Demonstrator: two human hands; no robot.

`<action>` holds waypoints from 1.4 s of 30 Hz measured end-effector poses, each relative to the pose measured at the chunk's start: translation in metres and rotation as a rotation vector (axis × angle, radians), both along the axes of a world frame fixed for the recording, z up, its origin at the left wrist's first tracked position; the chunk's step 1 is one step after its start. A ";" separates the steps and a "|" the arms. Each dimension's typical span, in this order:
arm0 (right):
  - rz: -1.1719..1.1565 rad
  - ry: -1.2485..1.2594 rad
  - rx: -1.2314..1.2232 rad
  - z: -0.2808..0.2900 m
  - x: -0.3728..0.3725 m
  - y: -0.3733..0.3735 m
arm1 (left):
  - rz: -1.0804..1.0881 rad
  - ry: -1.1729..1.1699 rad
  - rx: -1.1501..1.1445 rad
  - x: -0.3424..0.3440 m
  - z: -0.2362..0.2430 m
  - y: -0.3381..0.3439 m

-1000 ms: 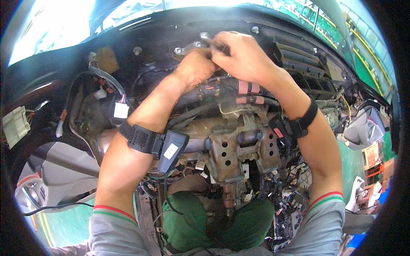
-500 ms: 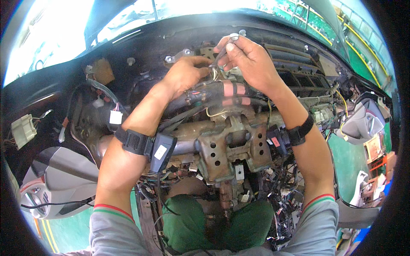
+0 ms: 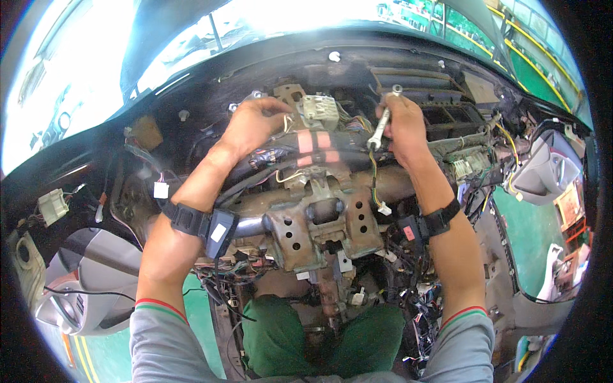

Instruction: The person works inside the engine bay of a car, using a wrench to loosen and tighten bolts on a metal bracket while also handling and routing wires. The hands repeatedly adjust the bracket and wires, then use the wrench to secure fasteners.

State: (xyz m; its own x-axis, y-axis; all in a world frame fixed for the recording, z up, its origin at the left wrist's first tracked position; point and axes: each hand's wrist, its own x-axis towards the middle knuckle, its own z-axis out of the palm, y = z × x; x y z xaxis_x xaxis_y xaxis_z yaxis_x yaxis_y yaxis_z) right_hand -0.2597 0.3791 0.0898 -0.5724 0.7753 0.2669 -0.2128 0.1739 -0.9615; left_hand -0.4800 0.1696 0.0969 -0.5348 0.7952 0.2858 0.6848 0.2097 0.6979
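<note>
**Visitor:** While I stand behind this person, tell me what the hands are doing.

**Onlooker:** Seen from the head camera, they sit facing a stripped car dashboard, its wiring and metal frame bare. The right hand [image 3: 401, 124] is closed around a silver wrench [image 3: 384, 125], which stands nearly upright with its top end at the upper dashboard frame. The left hand [image 3: 253, 121] is curled, its fingertips touching a pale plastic connector block [image 3: 319, 110] just above a black wire bundle wrapped with red tape [image 3: 314, 148].

**Visitor:** Where is the wrench working?

**Onlooker:** Its head sits up by the black vent panel [image 3: 418, 86]. It may be on a bolt there, but the view is too small to be sure.

**Visitor:** How should this step be done well?

**Onlooker:** I would judge that the wrench must sit square on the fastener before any turn, with short strokes, since loose wires crowd close below. The left hand should hold the connector and bundle aside so nothing snags. A rusty steering column bracket [image 3: 319, 223] lies below, well apart from both hands.
</note>
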 end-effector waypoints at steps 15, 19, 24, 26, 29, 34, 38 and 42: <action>0.044 -0.192 0.136 -0.003 -0.007 0.007 | -0.187 0.471 -0.312 -0.007 0.036 0.022; 0.005 -0.241 0.170 0.000 -0.006 0.006 | -0.245 0.430 -0.281 -0.006 0.037 0.024; -0.019 -0.263 0.205 0.003 -0.003 0.003 | -0.165 0.478 -0.263 0.001 0.033 0.024; -0.007 -0.245 0.195 0.003 -0.003 0.003 | -0.112 0.500 -0.230 0.002 0.030 0.024; -0.006 -0.227 0.183 0.003 -0.003 0.002 | -0.071 0.528 -0.211 -0.002 0.023 0.023; -0.019 -0.253 0.172 0.003 -0.003 0.001 | -0.229 0.455 -0.024 -0.008 0.018 0.018; -0.027 -0.266 0.206 0.005 -0.001 -0.001 | -0.127 0.406 -0.077 -0.003 0.019 0.018; -0.042 -0.285 0.248 0.006 0.000 -0.001 | -0.026 0.391 -0.078 0.003 0.018 0.019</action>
